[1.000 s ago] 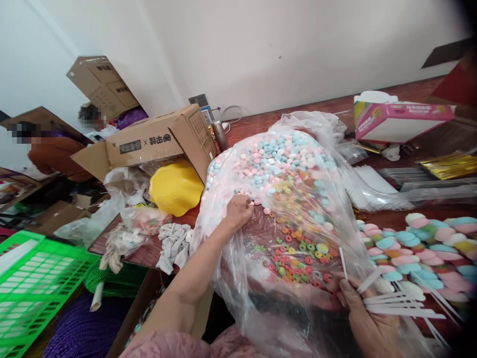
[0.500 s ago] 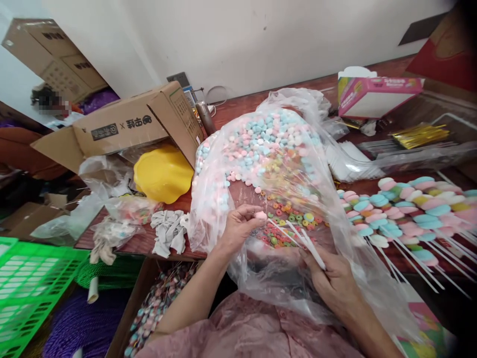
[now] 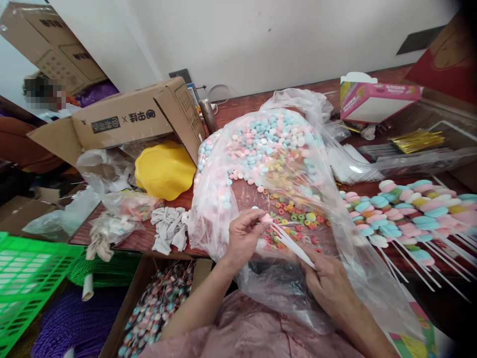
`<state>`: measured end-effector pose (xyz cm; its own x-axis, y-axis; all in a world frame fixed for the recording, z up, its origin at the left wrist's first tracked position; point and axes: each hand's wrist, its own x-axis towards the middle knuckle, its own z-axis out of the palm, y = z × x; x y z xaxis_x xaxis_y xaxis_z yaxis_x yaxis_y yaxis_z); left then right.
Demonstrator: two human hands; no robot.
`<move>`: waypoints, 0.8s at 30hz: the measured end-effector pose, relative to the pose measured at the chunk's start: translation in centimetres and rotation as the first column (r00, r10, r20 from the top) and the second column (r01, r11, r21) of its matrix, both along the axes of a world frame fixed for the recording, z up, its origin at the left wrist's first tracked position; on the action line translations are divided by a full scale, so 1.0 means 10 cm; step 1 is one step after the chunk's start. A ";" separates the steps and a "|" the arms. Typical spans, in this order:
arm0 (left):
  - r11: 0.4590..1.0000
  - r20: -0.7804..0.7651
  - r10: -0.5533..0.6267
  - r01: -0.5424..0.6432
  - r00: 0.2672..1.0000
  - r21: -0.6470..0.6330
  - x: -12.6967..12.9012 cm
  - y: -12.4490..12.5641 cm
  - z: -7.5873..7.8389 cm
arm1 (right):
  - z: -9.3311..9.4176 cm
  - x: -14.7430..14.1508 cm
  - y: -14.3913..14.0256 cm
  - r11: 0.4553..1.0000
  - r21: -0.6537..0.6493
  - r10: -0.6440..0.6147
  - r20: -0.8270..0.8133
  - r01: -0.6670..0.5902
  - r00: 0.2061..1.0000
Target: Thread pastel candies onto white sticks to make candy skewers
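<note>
My left hand (image 3: pixel 244 236) pinches a small pink marshmallow (image 3: pixel 266 219) over the clear plastic bag. In my right hand (image 3: pixel 330 281) is a bundle of thin white sticks (image 3: pixel 296 244), pointing up and left. Their tips reach the pink marshmallow; whether one has gone into it I cannot tell. Beneath and beyond both hands, the plastic bag (image 3: pixel 214 209) lies with loose pink, blue and white marshmallows (image 3: pixel 266 132) and small coloured rings (image 3: pixel 294 217). To the right lie several finished-looking skewers of marshmallows (image 3: pixel 417 211) on white sticks.
On the left stand an open cardboard box (image 3: pixel 122 117), a yellow scalloped bowl (image 3: pixel 166 171) and a crumpled grey cloth (image 3: pixel 169 228). Below are a green basket (image 3: pixel 32 286) and a box of small skewers (image 3: pixel 160 298). Gold ties (image 3: pixel 419 141) lie far right. Another person sits at far left.
My right hand has brought the sticks together and their tips up to the marshmallow in my left hand. My left hand has shifted slightly right and down.
</note>
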<state>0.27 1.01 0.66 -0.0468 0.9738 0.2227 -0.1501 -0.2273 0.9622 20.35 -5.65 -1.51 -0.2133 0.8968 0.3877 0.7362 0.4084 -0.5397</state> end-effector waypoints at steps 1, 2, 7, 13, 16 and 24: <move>0.994 -0.080 0.039 -0.031 0.996 0.101 0.00 -0.01 -0.02 | 0.00 -0.01 -0.01 1.000 -0.005 -0.007 0.002 0.007 1.000; 0.979 -0.150 0.079 -0.049 0.985 0.197 0.00 -0.02 -0.03 | 0.01 -0.02 -0.02 1.000 -0.012 -0.011 -0.006 0.011 1.000; 0.907 -0.285 0.207 -0.074 0.936 0.414 0.04 -0.03 -0.05 | 0.00 -0.11 -0.08 0.996 -0.086 -0.003 -0.144 -0.010 0.990; 0.854 -0.296 0.238 -0.055 0.925 0.517 0.09 -0.02 0.00 | -0.08 -0.25 -0.12 0.994 -0.104 0.001 -0.290 -0.032 0.957; 0.905 -0.311 0.213 -0.067 0.926 0.421 0.11 -0.07 0.03 | -0.09 -0.29 -0.10 0.993 -0.121 -0.026 -0.343 -0.016 0.939; 0.972 -0.241 0.104 -0.048 0.965 0.230 0.12 -0.10 -0.09 | 0.01 -0.30 -0.03 0.989 -0.144 -0.037 -0.380 -0.020 0.924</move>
<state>1.51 0.02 -0.26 -0.0340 0.8949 0.4450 0.1150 -0.4388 0.8912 17.34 -5.91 -1.39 -0.0674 0.9495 0.3063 0.4669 0.3013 -0.8314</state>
